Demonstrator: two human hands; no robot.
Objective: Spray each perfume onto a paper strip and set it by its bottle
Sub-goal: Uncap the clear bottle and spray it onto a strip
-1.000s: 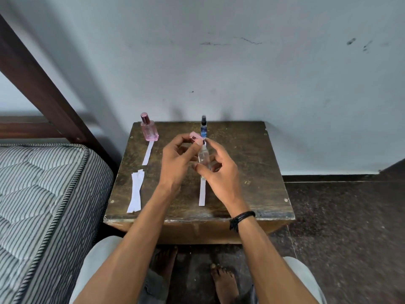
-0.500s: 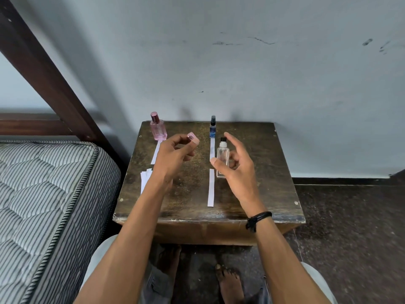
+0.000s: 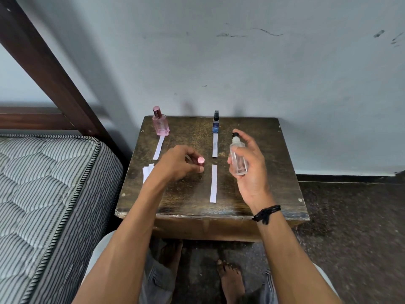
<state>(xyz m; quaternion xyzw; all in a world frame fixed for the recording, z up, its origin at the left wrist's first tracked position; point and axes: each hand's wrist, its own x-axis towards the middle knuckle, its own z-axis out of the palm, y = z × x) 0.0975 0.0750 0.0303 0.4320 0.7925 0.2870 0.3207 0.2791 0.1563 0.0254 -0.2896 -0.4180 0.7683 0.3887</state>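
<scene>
At the far left a striped mattress (image 3: 43, 194) lies under a dark wooden bed frame (image 3: 43, 62), its corner close to the left edge of the worn wooden table (image 3: 252, 205). Near the table's back left corner stands a pink bottle (image 3: 161, 125), upright and capped, its glass tinted pink right through. A paper strip (image 3: 159, 148) lies just in front of it, running toward the person. A small stack of spare strips (image 3: 148, 172) sits near the left edge, partly hidden by the left forearm. The left hand (image 3: 179, 165) hovers over the middle of the table and pinches a small pink cap (image 3: 200, 160) between thumb and fingertips. Right of it, at the back edge, a slim dark blue bottle (image 3: 216, 122) stands upright with a black top, and a second strip (image 3: 215, 145) lies at its foot. A third strip (image 3: 213, 183) lies in line with that one but apart from it, its near end short of the front edge. The right hand (image 3: 252, 172), with a black band (image 3: 266, 212) on its wrist, is curled round a clear bottle (image 3: 237, 159) and holds it upright above the table, uncapped, the forefinger arched by the black spray head. The glass is see-through, and the liquid level cannot be told. Bare wood runs from this hand to the table's right edge, with dark floor (image 3: 350, 238) beyond. The back edge meets the pale wall (image 3: 285, 84).
</scene>
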